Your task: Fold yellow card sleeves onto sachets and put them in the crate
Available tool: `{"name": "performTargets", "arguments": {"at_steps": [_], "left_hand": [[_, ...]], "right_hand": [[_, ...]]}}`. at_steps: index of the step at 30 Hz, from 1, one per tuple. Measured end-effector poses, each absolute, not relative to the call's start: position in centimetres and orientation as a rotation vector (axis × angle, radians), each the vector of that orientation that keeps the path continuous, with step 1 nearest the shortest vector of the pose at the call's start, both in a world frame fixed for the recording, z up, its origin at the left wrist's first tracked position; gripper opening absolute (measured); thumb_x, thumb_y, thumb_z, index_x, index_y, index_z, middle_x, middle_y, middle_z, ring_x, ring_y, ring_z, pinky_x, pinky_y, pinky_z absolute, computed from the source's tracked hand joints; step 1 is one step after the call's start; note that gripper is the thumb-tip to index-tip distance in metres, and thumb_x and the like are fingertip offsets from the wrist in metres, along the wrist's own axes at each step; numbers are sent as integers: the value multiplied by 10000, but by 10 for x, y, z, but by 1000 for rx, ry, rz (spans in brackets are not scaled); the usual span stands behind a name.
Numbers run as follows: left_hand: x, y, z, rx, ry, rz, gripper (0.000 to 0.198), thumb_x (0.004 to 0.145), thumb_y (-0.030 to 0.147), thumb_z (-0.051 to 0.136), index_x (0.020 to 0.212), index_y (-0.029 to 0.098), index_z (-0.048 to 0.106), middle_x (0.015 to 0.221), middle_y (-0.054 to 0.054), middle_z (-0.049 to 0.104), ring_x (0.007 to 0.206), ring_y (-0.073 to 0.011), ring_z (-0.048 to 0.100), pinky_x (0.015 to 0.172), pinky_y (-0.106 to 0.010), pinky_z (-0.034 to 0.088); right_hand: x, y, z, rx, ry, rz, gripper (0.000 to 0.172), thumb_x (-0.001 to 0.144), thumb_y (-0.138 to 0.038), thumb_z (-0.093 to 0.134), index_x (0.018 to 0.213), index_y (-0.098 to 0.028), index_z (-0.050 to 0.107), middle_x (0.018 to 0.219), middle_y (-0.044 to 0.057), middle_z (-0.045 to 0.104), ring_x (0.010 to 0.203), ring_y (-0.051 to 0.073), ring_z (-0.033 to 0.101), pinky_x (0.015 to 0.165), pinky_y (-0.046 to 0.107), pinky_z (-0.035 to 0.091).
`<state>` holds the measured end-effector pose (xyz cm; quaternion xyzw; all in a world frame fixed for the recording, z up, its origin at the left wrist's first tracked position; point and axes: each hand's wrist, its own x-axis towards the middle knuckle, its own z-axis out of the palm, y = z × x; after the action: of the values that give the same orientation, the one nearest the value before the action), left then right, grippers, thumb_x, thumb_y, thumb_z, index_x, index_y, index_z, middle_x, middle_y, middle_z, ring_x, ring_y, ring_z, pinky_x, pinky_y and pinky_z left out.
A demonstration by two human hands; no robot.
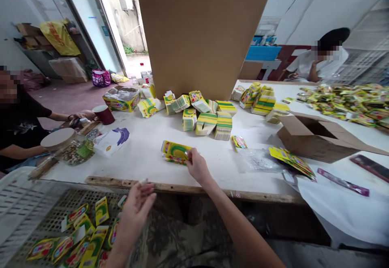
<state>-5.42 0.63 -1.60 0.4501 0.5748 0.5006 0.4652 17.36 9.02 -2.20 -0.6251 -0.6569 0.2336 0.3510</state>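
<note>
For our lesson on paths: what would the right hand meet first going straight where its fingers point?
The right hand would first meet the yellow-and-green cartons; it seems to touch them, though depth is unclear.

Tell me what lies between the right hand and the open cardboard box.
In the head view: a small yellow box, a clear plastic bag and yellow packets.

You're in what looks like a packing workshop: yellow-green cartons (223,126) stand bundled on your white worktable (142,154), packets (349,101) heap up on its far right, a plastic crate (18,187) holds more at its near left, and people (18,126) are at its left and far sides.
</note>
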Motion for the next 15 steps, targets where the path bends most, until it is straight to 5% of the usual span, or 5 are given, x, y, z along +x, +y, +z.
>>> {"name": "performTargets", "arguments": {"at_steps": [7, 11, 15], "left_hand": [[8, -5, -11, 738, 886, 1496, 694, 701, 616, 680, 1270, 267, 489, 1288, -98, 552, 1194, -296, 521, 934, -370, 488], [12, -6, -2, 507, 785, 1575, 535, 721, 644, 625, 1059, 230, 606, 943, -55, 610, 892, -227, 592, 778, -318, 525], [6, -1, 0, 444, 865, 1746, 439, 728, 639, 626, 836, 219, 561, 704, 23, 428, 625, -118, 424, 587, -206, 444]], "right_hand": [[151, 11, 2, -1159, -1680, 1138, 168, 723, -99, 583, 773, -205, 462, 724, -36, 512, 646, 111, 467, 594, 218, 387], [126, -20, -6, -983, -1397, 1545, 232, 698, -217, 686, 725, -197, 456, 704, -43, 454, 635, 103, 376, 577, 222, 322], [106, -26, -12, -912, -1173, 1658, 410, 610, -312, 800, 870, -201, 503, 816, -28, 483, 730, 121, 397, 654, 233, 339]]}}
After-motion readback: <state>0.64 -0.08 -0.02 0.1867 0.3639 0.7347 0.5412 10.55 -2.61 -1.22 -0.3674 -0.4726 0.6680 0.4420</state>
